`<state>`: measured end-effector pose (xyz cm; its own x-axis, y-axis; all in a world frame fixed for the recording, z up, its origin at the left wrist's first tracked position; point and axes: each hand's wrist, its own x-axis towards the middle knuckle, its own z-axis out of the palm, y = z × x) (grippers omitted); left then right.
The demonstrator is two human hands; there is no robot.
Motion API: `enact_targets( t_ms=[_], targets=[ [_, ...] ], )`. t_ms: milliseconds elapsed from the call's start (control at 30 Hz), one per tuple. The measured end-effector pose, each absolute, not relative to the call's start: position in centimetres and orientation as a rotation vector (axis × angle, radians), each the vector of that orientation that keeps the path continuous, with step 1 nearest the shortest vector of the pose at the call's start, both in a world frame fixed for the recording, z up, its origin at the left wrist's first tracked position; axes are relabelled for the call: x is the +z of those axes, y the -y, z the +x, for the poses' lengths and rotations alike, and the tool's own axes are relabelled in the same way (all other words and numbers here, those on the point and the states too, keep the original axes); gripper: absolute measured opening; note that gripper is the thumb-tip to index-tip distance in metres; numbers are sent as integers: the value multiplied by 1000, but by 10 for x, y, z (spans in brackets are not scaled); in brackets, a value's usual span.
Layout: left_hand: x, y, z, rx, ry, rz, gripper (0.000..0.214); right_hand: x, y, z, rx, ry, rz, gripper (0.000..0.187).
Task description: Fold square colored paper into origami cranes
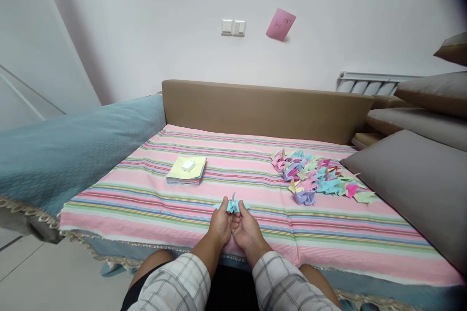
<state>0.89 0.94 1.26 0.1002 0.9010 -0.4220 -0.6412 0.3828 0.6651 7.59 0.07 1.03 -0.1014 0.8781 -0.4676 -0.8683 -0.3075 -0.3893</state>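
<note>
A light blue paper crane is held between both hands, its wings spread to the sides and a thin point sticking up in the middle. My left hand pinches it from the left, thumb on top. From the right, my right hand grips it the same way, thumb on the wing. The curled fingers of both hands meet below the crane and are partly hidden. Ahead and to the left lies a stack of square paper with a yellow sheet on top. A small white box rests on that stack.
A pile of colourful folded paper cranes lies on the striped cloth to the right. Grey cushions are stacked at the far right. A brown backrest stands behind, and a blue-covered armrest borders the left.
</note>
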Motion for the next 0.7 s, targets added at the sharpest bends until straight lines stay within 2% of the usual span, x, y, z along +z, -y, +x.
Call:
enact_targets(
  t_ms=[167,367,700],
  targets=[
    [11,-10,8,1171,-873,350,43,10,-1,75,1735,16,-740,27],
    [6,-11,9,1367,-724,444,35,10,-4,86,1542,191,-913,32],
    [-4,-12,7,1432,-643,513,31,9,-9,101,1472,109,-853,20]
  ],
)
